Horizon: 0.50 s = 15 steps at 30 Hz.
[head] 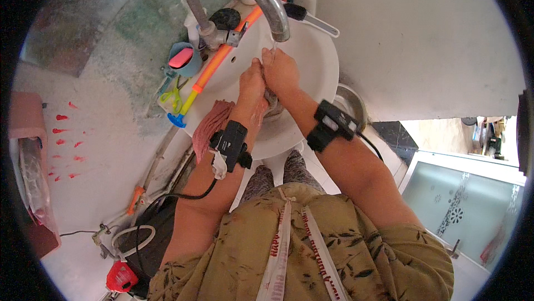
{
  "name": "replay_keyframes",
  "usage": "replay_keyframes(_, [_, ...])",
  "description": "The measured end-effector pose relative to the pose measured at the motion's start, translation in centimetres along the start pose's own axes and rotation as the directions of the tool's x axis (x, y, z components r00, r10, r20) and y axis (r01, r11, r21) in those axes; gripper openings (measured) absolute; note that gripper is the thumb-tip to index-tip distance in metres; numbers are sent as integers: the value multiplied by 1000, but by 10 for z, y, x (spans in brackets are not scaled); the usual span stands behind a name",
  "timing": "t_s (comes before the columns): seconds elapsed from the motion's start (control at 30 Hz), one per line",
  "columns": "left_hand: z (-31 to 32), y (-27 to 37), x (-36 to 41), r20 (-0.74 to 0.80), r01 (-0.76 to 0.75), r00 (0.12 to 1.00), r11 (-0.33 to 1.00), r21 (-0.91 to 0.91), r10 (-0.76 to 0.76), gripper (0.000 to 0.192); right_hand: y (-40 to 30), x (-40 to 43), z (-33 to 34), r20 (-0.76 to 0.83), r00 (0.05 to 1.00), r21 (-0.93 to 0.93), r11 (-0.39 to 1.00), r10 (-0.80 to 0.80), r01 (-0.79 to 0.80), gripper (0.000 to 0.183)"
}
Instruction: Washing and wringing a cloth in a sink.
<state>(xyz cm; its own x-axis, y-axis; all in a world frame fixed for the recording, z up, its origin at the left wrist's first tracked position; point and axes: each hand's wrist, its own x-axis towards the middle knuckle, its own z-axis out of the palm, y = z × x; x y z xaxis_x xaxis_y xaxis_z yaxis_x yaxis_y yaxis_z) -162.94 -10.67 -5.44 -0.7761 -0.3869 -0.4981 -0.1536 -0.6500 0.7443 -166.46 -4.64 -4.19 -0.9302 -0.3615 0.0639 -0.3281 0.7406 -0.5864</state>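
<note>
A thin stream of water [274,45] runs from the curved metal faucet [273,7] onto my hands over the white washbasin [315,65]. My left hand [251,83] and my right hand [281,71] are pressed together, fingers closed around a wet grey-brown cloth [273,108]. Most of the cloth's upper part is hidden by my hands; its lower end hangs down into the basin. Black devices are strapped on both forearms. Beside my left forearm, a pink cloth [212,123] drapes over the basin's edge.
An orange-and-yellow tube with a blue handle [215,67] lies across the basin's back ledge. Near it are yellow-green scissors [176,95], a blue cup [194,65] holding a pink item, and a black-bristled brush [315,20]. A metal bowl [354,102] sits below, at right.
</note>
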Motion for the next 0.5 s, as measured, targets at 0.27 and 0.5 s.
replay_keyframes(0.27, [-35,7,14,59,-79,996,992,103,73,38,-46,-57,-6,-247,958,216,956,-142,198,23])
replay_keyframes(0.5, [-15,3,10,32,-98,995,957,272,93,42,23,14,18,-100,995,85,996,26,-18,21])
